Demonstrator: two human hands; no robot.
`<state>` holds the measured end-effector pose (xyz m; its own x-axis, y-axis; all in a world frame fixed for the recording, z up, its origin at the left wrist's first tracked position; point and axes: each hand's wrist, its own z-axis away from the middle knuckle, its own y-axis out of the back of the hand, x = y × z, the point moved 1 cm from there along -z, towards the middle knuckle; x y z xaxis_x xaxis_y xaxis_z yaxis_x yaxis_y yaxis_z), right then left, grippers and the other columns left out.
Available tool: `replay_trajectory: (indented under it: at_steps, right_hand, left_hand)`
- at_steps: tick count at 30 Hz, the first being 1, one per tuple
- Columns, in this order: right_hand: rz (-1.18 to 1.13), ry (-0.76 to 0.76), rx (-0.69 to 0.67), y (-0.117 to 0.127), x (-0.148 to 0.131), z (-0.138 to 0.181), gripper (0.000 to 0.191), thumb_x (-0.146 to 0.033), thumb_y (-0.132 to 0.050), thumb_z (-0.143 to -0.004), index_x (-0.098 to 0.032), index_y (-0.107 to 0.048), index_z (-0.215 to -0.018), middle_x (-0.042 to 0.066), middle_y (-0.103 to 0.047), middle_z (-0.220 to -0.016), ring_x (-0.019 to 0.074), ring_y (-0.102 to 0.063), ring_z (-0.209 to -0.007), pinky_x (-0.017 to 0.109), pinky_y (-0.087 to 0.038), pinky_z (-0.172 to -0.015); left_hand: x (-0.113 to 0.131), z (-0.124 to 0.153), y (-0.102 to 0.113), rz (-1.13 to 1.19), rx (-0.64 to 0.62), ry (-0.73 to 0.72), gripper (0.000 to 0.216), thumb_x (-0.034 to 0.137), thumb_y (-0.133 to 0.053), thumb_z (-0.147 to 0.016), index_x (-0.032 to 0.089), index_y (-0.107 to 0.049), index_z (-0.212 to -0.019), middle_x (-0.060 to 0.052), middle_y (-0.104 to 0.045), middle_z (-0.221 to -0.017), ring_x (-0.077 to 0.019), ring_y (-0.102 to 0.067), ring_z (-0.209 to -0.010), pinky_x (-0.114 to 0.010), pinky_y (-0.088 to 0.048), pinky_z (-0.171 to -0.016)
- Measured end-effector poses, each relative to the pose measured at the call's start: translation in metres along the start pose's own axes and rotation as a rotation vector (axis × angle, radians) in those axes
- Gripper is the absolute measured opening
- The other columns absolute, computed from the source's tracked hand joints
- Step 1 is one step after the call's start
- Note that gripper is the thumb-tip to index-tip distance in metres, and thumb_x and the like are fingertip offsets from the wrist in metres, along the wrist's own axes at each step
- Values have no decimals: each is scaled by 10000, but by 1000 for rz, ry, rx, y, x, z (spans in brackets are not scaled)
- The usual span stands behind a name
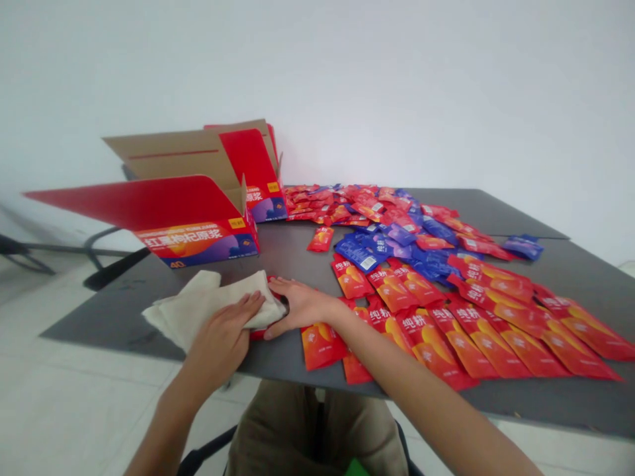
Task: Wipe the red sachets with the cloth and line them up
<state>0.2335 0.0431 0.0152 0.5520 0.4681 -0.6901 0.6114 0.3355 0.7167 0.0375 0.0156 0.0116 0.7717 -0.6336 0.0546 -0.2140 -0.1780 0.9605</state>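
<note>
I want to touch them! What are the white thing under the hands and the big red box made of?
The cream cloth looks like soft, matte fabric, perhaps cotton: it creases and folds. The red box looks like cardboard: one flap shows plain brown board, and the outside has smooth print.

Both bare forearms reach forward and converge. The left hand lies flat, palm down, fingers straight. The right hand is cupped, thumb spread wide.

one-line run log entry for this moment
left hand flat on cream cloth | right hand at cloth's edge | red sachets, blue sachets spread on grey table | open boxes behind
</note>
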Motion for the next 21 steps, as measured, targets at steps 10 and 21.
replay_trajectory:
  at_steps: [10, 21]
  right_hand:
    - [-18, -5, 5, 2, -3, 1, 1061, -500, -822, -554, -125, -371, -1439, 186, -346, -1509, 315, -279, -1426, 452, -214, -1177]
    - [10, -1, 0, 1, -1, 0, 1086, -535, -801, -566, -112, -341, -1455, 190, -314, -1524, 312, -256, -1435, 438, -202, -1183]
  left_hand:
    - [-3, -19, -1, 9, -34, 34, 557, 93, -321, -794, 94, -548, -1303, -114, -568, -1353, -222, -499, -1288, -399, -396, -1091]
    - [5, -11, 2, -6, -40, 66, 554, 91, -313, -806, 82, -537, -1312, -135, -557, -1362, -236, -507, -1281, -411, -404, -1081]
